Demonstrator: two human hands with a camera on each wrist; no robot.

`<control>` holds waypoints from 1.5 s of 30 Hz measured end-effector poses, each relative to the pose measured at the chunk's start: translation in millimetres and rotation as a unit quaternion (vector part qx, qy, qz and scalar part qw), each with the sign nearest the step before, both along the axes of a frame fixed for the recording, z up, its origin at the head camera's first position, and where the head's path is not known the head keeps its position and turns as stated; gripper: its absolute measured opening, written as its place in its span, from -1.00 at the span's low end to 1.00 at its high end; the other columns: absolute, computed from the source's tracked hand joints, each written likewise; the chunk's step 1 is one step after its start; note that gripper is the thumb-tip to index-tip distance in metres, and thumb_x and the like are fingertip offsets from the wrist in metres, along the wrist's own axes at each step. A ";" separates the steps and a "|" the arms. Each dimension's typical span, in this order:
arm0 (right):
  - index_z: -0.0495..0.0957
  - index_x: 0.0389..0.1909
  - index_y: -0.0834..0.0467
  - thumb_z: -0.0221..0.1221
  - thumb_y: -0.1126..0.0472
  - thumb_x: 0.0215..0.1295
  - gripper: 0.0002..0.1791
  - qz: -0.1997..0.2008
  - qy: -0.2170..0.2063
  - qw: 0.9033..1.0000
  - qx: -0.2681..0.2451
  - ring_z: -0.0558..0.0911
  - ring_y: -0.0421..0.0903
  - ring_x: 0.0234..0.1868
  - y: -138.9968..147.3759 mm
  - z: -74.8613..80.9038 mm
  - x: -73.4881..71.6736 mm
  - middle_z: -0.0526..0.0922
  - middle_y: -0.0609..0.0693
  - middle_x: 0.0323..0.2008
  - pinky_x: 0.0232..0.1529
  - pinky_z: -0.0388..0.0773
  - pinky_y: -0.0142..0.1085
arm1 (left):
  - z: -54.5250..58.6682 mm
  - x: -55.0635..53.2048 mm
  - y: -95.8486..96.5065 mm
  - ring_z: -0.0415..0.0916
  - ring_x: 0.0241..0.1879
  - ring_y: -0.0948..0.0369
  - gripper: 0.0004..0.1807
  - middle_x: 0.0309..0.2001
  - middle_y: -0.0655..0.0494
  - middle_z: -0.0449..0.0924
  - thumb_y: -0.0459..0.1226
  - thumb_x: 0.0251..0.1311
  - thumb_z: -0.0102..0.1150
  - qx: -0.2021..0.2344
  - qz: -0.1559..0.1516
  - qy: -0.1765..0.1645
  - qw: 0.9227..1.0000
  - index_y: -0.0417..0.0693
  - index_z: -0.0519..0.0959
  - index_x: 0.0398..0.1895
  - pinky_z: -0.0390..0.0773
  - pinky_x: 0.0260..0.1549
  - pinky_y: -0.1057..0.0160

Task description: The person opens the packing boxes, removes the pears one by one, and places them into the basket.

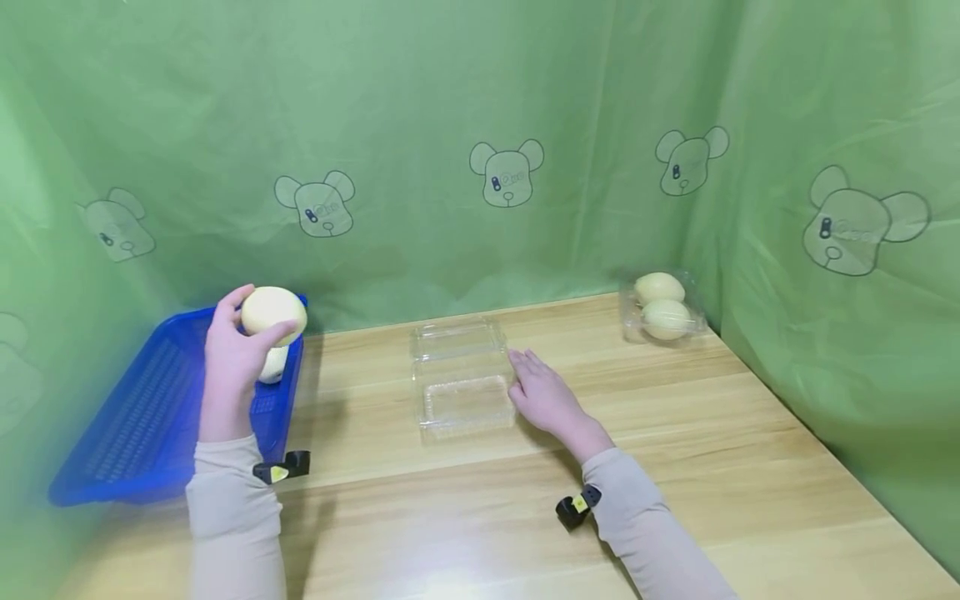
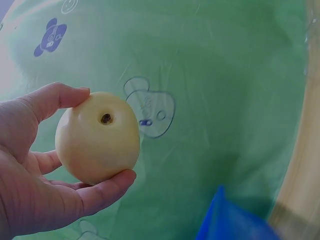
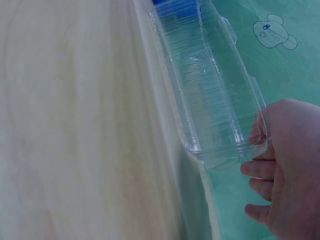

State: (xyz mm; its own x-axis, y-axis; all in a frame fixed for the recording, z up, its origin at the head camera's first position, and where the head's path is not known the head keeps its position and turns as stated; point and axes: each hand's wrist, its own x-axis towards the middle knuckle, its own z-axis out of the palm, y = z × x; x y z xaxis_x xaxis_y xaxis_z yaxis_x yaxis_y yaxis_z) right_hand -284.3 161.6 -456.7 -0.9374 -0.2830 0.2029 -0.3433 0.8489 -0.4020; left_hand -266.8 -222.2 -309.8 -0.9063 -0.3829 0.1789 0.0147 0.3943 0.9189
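Note:
In the head view my left hand (image 1: 236, 350) is raised over the blue basket, gripping a pale yellow pear (image 1: 274, 315) between thumb and fingers. The dark-centred dimple of the pear (image 2: 102, 140) faces the left wrist camera. Mid-table lies a clear plastic clamshell box (image 1: 465, 404), its two halves unfolded. My right hand (image 1: 551, 400) rests at the box's right edge, fingers fairly straight. From the right wrist, one finger shows through the clear wall of the box (image 3: 210, 90) at its corner; the other fingers (image 3: 260, 170) bend loosely beside it.
A blue basket (image 1: 127, 417) stands at the left, another pale fruit (image 1: 273, 365) inside by its right wall. At the back right, a clear box (image 1: 633, 329) holds two yellow fruits (image 1: 666, 319). Green curtains (image 1: 420, 167) enclose the wooden table (image 1: 420, 517) at back and sides.

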 end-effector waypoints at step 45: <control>0.13 0.43 0.35 -0.12 0.19 0.42 -0.39 0.000 0.012 1.000 0.002 0.14 0.21 0.50 1.0 -2.8 -1.4 0.20 0.22 0.46 0.52 0.08 0.02 | 24.8 -32.1 -73.1 0.10 0.42 -0.15 -0.06 0.52 -0.07 0.07 -0.17 0.09 0.31 -0.125 0.043 -0.029 0.991 0.08 0.04 0.52 0.14 0.41 -0.17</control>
State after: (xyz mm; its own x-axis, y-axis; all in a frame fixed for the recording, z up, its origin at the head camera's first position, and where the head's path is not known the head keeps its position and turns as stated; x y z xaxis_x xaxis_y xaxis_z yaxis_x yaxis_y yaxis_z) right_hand -285.7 162.6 -459.5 -0.9319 -0.2848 0.2246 -0.3538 0.8504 -0.3894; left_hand -298.9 -295.3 -285.0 -0.8837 -0.4094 0.2266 -0.0781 0.6065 0.7912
